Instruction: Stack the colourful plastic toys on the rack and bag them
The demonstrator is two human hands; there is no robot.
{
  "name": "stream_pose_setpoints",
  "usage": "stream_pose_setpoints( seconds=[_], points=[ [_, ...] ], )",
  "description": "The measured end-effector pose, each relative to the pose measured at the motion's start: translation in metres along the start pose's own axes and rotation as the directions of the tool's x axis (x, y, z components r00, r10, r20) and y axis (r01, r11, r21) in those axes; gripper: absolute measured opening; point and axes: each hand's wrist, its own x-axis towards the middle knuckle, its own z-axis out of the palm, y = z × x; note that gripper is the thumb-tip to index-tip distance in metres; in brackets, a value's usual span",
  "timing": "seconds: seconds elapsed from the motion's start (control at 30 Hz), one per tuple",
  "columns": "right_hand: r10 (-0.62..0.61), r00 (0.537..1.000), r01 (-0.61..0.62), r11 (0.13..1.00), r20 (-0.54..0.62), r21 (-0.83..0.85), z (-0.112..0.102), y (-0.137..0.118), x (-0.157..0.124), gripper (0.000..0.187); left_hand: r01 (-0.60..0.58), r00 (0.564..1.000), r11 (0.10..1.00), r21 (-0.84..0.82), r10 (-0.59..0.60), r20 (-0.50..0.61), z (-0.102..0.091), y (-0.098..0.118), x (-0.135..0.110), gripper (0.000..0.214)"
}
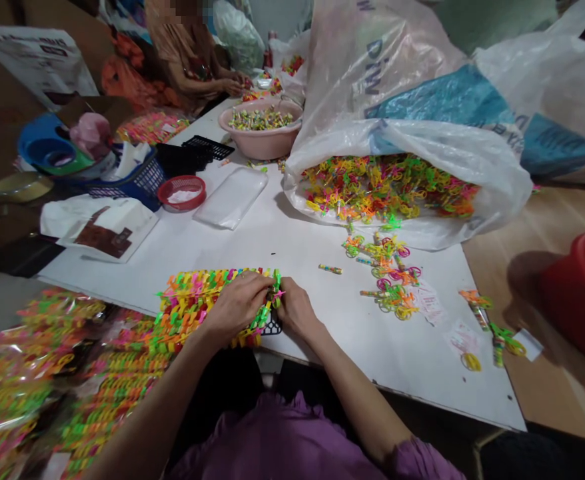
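Rows of small colourful plastic toys [187, 303] stand packed in a black perforated tray [272, 325] at the table's front edge. My left hand [240, 303] lies over the right end of these rows, its fingers closed at a green and pink plastic toy [276, 293]. From the other side my right hand [296, 307] closes its fingers on the same toy, beside the tray's right end. The fingertips partly hide the toy. To the right lies a loose pile of similar toys [392, 273], with one single patterned tube [331, 269] nearer my hands.
A big plastic sack [407, 133] spills toys onto the white table [292, 233]. Behind are a pink basin [260, 137], a red basket [182, 193] and a blue basket [142, 180]. Bagged toys [72, 373] fill the lower left. Another person [187, 60] works at the far end.
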Motion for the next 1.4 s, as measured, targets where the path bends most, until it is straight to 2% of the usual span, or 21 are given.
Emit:
stream_pose_setpoints(
  seconds=[0.1,0.33,0.47,0.57,0.63,0.7,0.77,0.8,0.87,0.9,0.97,1.03,1.13,1.27,1.33,1.4],
  points=[
    [-0.009,0.998,0.013,0.997,0.058,-0.070,-0.004,-0.005,0.003,0.018,-0.002,1.000,1.000,0.003,0.002,-0.005,0.000,0.001,0.000,0.023],
    [-0.017,0.995,0.029,0.992,0.103,-0.122,0.000,-0.005,0.011,0.016,-0.019,0.998,1.000,0.021,0.020,-0.058,0.007,-0.006,0.001,0.026],
    [-0.081,0.991,0.094,0.989,0.110,-0.116,0.003,-0.002,0.014,0.015,-0.110,0.985,0.991,0.071,0.118,-0.123,0.016,-0.020,-0.001,0.023],
    [-0.101,0.992,0.109,0.989,0.081,-0.101,-0.003,0.002,0.004,0.016,-0.185,0.970,0.975,0.121,0.201,-0.138,0.026,-0.018,-0.006,0.019],
    [-0.113,0.989,0.118,0.992,0.097,-0.048,-0.018,0.012,-0.006,0.015,-0.234,0.959,0.961,0.148,0.253,-0.128,0.034,-0.009,-0.007,0.021],
    [-0.101,0.991,0.102,0.995,0.088,-0.006,-0.046,0.031,-0.011,0.012,-0.273,0.950,0.948,0.164,0.292,-0.108,0.041,0.002,-0.005,0.024],
    [0.007,1.000,-0.009,0.998,-0.021,-0.068,-0.085,0.056,-0.006,0.014,-0.291,0.948,0.942,0.169,0.307,-0.081,0.046,0.010,0.002,0.025],
    [0.126,0.983,-0.145,0.979,-0.133,-0.145,-0.106,0.070,0.000,0.017,-0.284,0.951,0.943,0.172,0.300,-0.074,0.047,0.012,0.006,0.025],
    [0.279,0.926,-0.357,0.868,-0.255,-0.345,-0.141,0.094,0.017,0.019,-0.255,0.961,0.950,0.182,0.271,-0.063,0.047,0.012,0.014,0.024],
    [0.312,0.911,-0.405,0.803,-0.271,-0.437,-0.154,0.104,0.025,0.020,-0.241,0.965,0.952,0.186,0.255,-0.057,0.046,0.011,0.018,0.024],
    [0.335,0.912,-0.411,0.719,-0.239,-0.561,-0.166,0.114,0.036,0.021,-0.204,0.974,0.960,0.192,0.218,-0.055,0.042,0.008,0.024,0.024],
    [0.312,0.924,-0.380,0.713,-0.220,-0.589,-0.164,0.114,0.037,0.022,-0.163,0.983,0.966,0.199,0.176,-0.050,0.039,0.005,0.029,0.024],
    [0.277,0.926,-0.373,0.783,-0.258,-0.497,-0.145,0.099,0.022,0.019,-0.112,0.992,0.968,0.222,0.124,-0.038,0.032,0.002,0.035,0.027],
    [0.251,0.940,-0.293,0.941,-0.233,-0.170,-0.112,0.070,-0.008,0.015,-0.049,0.999,0.968,0.247,0.052,-0.006,0.022,0.002,0.040,0.029],
    [0.265,0.937,-0.274,0.962,-0.227,-0.005,-0.098,0.058,-0.018,0.014,-0.040,0.999,0.961,0.273,0.040,0.005,0.015,0.005,0.041,0.029],
    [0.287,0.928,-0.271,0.958,-0.240,0.098,-0.088,0.046,-0.023,0.013,-0.030,0.998,0.958,0.284,0.043,-0.039,0.010,0.013,0.040,0.028]
  ],
)
